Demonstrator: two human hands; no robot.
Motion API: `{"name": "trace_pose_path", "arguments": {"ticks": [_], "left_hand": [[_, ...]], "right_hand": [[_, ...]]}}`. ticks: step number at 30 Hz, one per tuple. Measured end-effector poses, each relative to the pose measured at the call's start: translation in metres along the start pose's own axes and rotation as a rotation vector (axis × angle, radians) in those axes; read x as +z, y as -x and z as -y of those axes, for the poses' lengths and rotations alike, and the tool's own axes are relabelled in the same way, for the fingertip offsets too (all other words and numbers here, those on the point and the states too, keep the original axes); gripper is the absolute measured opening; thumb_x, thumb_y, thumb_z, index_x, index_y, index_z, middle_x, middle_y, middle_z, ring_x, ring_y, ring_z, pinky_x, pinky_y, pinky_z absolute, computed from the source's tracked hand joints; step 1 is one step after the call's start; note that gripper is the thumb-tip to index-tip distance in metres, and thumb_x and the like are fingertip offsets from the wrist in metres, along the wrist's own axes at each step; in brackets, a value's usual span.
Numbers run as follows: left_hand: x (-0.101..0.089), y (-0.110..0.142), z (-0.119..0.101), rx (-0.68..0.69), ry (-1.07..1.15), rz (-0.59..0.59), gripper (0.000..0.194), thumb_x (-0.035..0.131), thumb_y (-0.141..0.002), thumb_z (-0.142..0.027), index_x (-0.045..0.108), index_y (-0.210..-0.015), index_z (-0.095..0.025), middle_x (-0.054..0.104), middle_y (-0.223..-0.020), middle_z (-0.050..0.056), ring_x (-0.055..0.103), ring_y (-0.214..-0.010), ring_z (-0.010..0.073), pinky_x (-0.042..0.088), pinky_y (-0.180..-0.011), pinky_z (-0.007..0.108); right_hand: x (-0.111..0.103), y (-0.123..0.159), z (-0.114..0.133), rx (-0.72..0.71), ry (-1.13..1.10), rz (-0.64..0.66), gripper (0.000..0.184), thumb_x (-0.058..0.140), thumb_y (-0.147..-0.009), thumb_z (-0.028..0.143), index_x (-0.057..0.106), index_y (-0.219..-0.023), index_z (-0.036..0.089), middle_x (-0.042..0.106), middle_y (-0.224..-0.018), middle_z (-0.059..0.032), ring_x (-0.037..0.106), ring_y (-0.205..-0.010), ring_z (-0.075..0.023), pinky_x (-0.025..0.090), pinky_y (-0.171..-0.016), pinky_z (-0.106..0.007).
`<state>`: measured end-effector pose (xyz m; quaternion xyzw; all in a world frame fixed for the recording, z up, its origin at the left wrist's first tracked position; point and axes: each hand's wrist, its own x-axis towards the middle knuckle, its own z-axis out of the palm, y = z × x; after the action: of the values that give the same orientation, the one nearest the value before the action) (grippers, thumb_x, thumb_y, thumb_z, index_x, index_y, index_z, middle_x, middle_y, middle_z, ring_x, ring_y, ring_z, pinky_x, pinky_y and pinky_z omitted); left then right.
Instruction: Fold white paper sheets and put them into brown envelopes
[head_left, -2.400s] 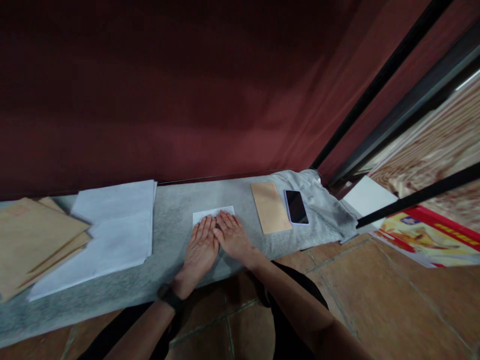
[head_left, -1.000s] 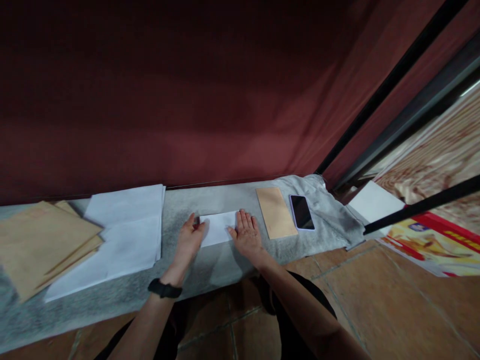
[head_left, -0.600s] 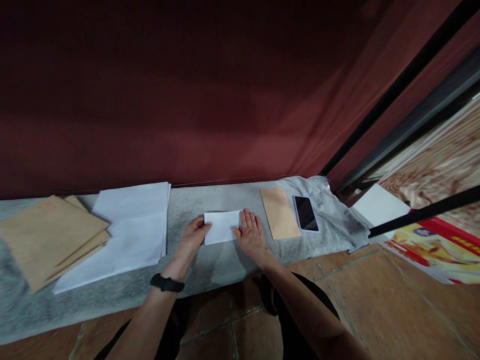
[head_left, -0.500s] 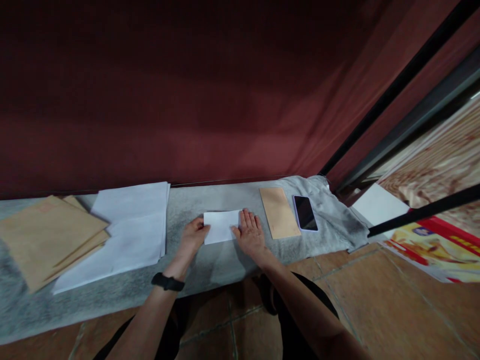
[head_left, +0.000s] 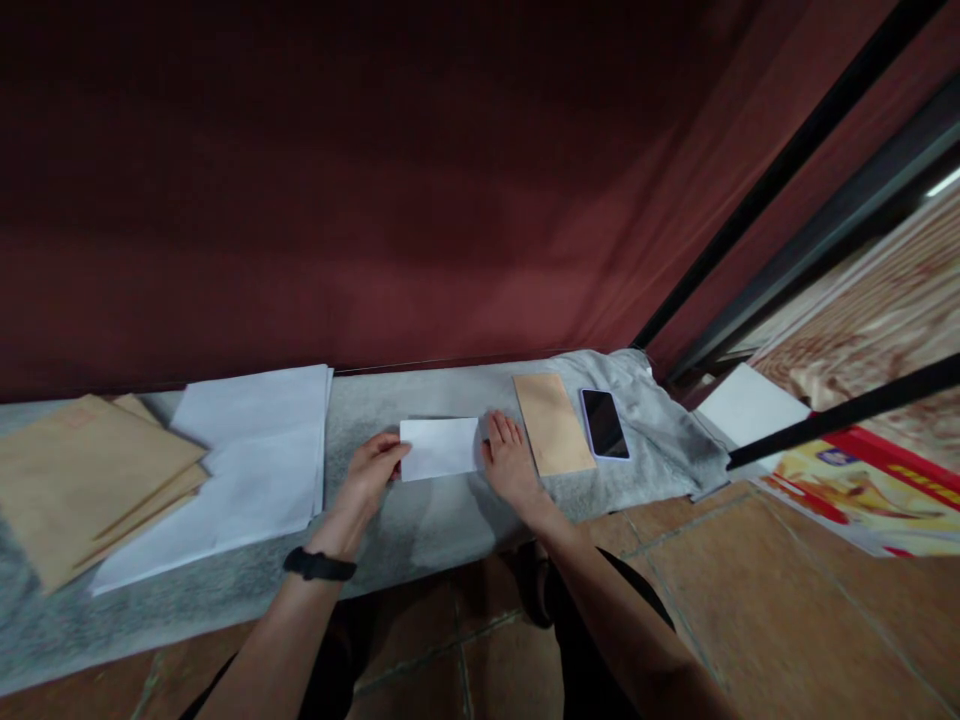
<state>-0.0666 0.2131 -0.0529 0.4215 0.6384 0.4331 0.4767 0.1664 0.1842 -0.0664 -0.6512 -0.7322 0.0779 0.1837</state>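
Observation:
A small folded sheet of white paper [head_left: 441,449] lies in front of me on the grey cloth. My left hand [head_left: 373,466], with a black band on its wrist, pinches the paper's left end between thumb and fingers. At the right end rests my right hand [head_left: 512,462], its fingers stretched out flat and its thumb by the paper's edge. Just right of that hand lies a brown envelope [head_left: 555,424], and beyond it a phone [head_left: 604,424] with a dark screen.
Large white sheets [head_left: 259,455] lie to the left, partly under several brown envelopes [head_left: 97,470]. The grey cloth [head_left: 420,535] covers a long narrow bench against a dark red wall [head_left: 420,200]. A black bar [head_left: 847,412] and a colourful printed box [head_left: 870,490] are at the right.
My right hand has slid off the top of the paper to its right edge, so more of the sheet shows. My left hand still grips the left end.

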Motion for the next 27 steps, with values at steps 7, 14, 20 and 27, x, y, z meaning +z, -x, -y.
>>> {"name": "trace_pose_path", "arguments": {"ticks": [7, 14, 20, 27], "left_hand": [[0.010, 0.019, -0.020, -0.019, 0.270, 0.056, 0.030, 0.079, -0.057, -0.038, 0.065, -0.074, -0.019, 0.060, -0.062, -0.005, 0.050, -0.052, 0.0087, 0.037, -0.047, 0.020], [0.022, 0.033, -0.035, -0.132, 0.599, 0.227, 0.035, 0.078, -0.075, -0.044, 0.068, -0.098, -0.020, 0.074, -0.097, 0.005, 0.070, -0.090, 0.0194, 0.059, -0.076, 0.033], [0.040, 0.044, -0.020, -0.206, 0.586, 0.328, 0.057, 0.084, -0.069, -0.024, 0.062, -0.122, -0.023, 0.075, -0.111, 0.006, 0.072, -0.096, 0.0221, 0.059, -0.086, 0.038], [0.026, 0.027, -0.006, -0.061, 0.283, 0.176, 0.071, 0.077, -0.065, -0.018, 0.056, -0.133, -0.022, 0.075, -0.090, -0.001, 0.069, -0.077, 0.0189, 0.053, -0.070, 0.029]], "right_hand": [[-0.005, 0.014, 0.042, -0.473, -0.193, 0.044, 0.075, 0.058, -0.095, 0.035, 0.028, -0.160, 0.012, 0.032, -0.165, -0.0129, 0.030, -0.152, -0.0237, 0.024, -0.127, -0.043], [-0.020, -0.004, 0.039, -0.136, -0.849, -0.096, 0.040, 0.042, -0.102, 0.028, 0.060, -0.138, 0.024, 0.065, -0.139, -0.0061, 0.059, -0.129, -0.0197, 0.044, -0.114, -0.039], [-0.017, -0.015, 0.045, 0.280, -1.764, -0.119, 0.042, 0.067, -0.086, 0.058, 0.068, -0.109, 0.023, 0.076, -0.104, -0.0049, 0.070, -0.100, -0.0231, 0.057, -0.086, -0.036], [-0.005, -0.015, 0.015, 0.478, -1.605, -0.044, 0.031, 0.077, -0.069, 0.042, 0.069, -0.090, 0.021, 0.073, -0.083, -0.0012, 0.067, -0.074, -0.0184, 0.052, -0.063, -0.027]]}}
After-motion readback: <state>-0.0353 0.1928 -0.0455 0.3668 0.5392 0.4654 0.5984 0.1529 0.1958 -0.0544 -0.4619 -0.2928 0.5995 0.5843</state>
